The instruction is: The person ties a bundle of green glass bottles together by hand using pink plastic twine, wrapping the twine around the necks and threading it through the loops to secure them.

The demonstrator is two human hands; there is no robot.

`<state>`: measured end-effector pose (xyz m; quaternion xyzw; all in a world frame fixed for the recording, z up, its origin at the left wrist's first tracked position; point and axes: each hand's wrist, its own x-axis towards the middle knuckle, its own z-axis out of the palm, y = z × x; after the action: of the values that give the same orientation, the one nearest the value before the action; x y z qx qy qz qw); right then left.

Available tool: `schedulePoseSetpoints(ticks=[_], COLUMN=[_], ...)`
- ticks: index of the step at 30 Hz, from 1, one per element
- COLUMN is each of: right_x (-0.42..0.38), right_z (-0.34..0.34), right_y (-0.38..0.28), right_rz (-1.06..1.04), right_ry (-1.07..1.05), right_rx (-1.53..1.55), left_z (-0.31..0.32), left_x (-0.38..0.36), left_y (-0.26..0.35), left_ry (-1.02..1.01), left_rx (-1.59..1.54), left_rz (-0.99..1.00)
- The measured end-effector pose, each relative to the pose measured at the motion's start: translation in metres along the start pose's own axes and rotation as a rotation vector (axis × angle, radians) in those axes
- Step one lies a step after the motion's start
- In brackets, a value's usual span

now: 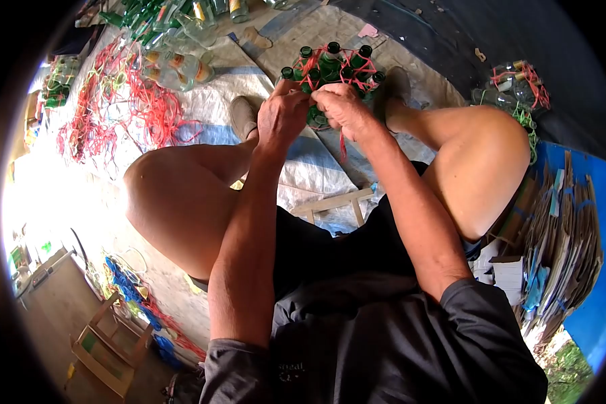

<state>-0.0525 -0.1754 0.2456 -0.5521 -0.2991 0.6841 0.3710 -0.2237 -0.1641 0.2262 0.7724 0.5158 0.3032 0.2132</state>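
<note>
Several green glass bottles (pixel 330 65) stand bunched together between my feet, with red plastic string (pixel 314 62) wound around and between their necks. My left hand (pixel 283 116) is closed at the near left side of the bunch. Close beside it, my right hand (pixel 344 108) is closed too, its fingertips almost meeting those of the left. Both pinch the red string at the bundle's near edge, though the fingers hide most of the piece between them. A loose red end (pixel 343 146) hangs below my right hand.
A tangled heap of red string (pixel 158 111) lies on the pale tarp (pixel 310 165) at left. Behind it are clear bottles (pixel 182 67) and green bottles (pixel 138 20). More tied bottles (pixel 518 87) stand at right, near stacked flattened cardboard (pixel 562 236). A wooden frame (pixel 333 200) lies between my legs.
</note>
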Motion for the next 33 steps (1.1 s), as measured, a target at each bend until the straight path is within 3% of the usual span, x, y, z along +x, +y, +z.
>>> schedulePoseSetpoints(ticks=[4,7,11,16,26,33], right_x=[0.008,0.034,0.039,0.043,0.04,0.033], right_z=[-0.01,-0.019,-0.023,-0.038,-0.059,-0.054], right_y=[-0.01,0.005,-0.002,-0.014,-0.013,-0.015], right_rz=[-0.002,-0.289,-0.26,-0.327,-0.398,-0.42], right_ry=[0.068,0.139,0.151,0.173,0.046,0.274], right_rx=[-0.067,-0.38,-0.434,-0.826,-0.799,-1.046], left_z=[0.005,0.005,0.01,0.011,0.019,0.02], left_x=[0.004,0.007,0.009,0.011,0.013,0.011], left_y=[-0.003,-0.001,-0.002,-0.002,-0.004,0.0], left_ry=[0.007,0.014,0.023,0.033,0.037,0.025], left_rx=[-0.005,0.028,0.03,0.05,0.057,0.082], left_rz=[0.034,0.026,0.032,0.033,-0.021,-0.061])
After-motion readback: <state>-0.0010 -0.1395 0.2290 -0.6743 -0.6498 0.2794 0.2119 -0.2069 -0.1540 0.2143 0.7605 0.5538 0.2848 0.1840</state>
